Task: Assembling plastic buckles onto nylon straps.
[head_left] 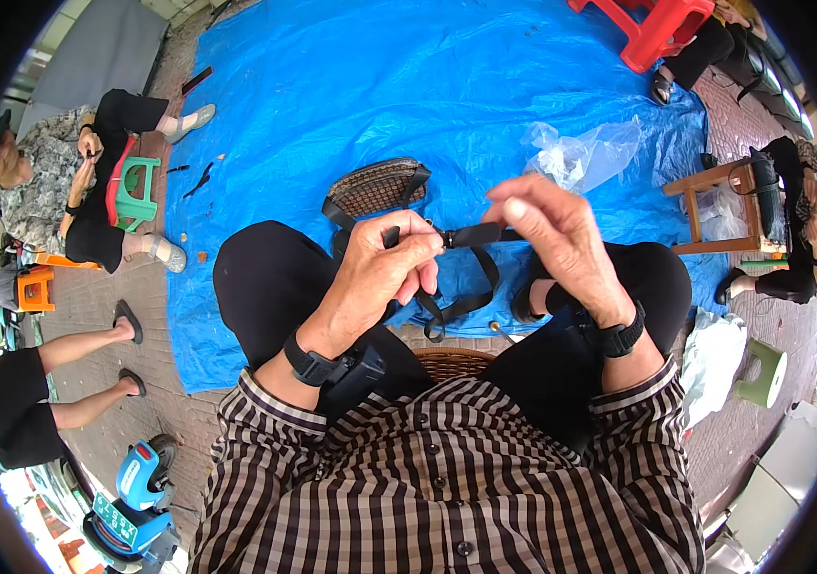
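Note:
My left hand (385, 260) is closed in a pinch around a black webbing strap (474, 235) with a small dark buckle at its fingertips. To the right of it, my right hand (560, 239) is raised beside the strap's other end, thumb and fingers apart and slightly blurred. The strap reaches behind the right thumb, where contact is hidden. A loose length of the webbing loops down between my knees. Just beyond my left hand, a brown patterned waist bag (377, 187) with black trim lies on the blue tarp (332, 86).
A crumpled clear plastic bag (581, 153) lies on the tarp to the right. Below my hands shows a wicker basket rim (452, 362). Seated people are around the tarp, with a green stool (138, 191), a red stool (643, 33) and a wooden stool (710, 206).

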Demonstrator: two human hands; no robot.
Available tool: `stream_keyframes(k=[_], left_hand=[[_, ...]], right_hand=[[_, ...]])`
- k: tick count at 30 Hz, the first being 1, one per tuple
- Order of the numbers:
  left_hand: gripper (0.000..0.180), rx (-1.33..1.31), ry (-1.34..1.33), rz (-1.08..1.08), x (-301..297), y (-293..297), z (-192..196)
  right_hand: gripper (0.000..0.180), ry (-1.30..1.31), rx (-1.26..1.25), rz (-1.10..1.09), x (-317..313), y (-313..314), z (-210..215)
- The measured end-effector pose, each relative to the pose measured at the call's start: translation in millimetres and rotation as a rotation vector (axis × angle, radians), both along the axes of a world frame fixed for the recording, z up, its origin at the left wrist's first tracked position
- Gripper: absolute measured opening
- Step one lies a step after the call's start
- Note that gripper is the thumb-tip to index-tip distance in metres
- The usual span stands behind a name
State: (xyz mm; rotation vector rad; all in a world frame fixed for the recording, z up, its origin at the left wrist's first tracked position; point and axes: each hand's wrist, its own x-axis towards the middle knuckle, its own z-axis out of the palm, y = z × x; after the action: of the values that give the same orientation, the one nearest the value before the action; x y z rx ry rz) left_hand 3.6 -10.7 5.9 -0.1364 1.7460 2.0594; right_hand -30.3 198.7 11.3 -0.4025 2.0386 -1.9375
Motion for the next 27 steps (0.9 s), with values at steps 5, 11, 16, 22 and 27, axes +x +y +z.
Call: stream_keyframes(k=[5, 11, 16, 22, 27], left_hand=[[0.015, 0.105, -0.001, 0.140, -4, -5, -2], [0.015, 0.076, -0.026, 0.127, -3, -1, -2], [0.017, 0.026, -0.023, 0.052, -2, 2, -3], [0.017, 0.056, -0.058, 0.001, -2, 4, 7], [0.019, 0.165, 0.090, -0.001, 0, 0, 2]], right_hand=[[0.028, 0.186, 0.066, -0.116, -1, -1, -4], [0.030, 0.953, 0.551, -0.131, 5, -14, 1], [0.027, 0.920, 0.576, 0.033, 3, -17, -12], [0.020, 0.831, 0.581, 0.049, 7, -14, -18], [0.020, -0.029, 0.086, 0.133, 8, -17, -19]])
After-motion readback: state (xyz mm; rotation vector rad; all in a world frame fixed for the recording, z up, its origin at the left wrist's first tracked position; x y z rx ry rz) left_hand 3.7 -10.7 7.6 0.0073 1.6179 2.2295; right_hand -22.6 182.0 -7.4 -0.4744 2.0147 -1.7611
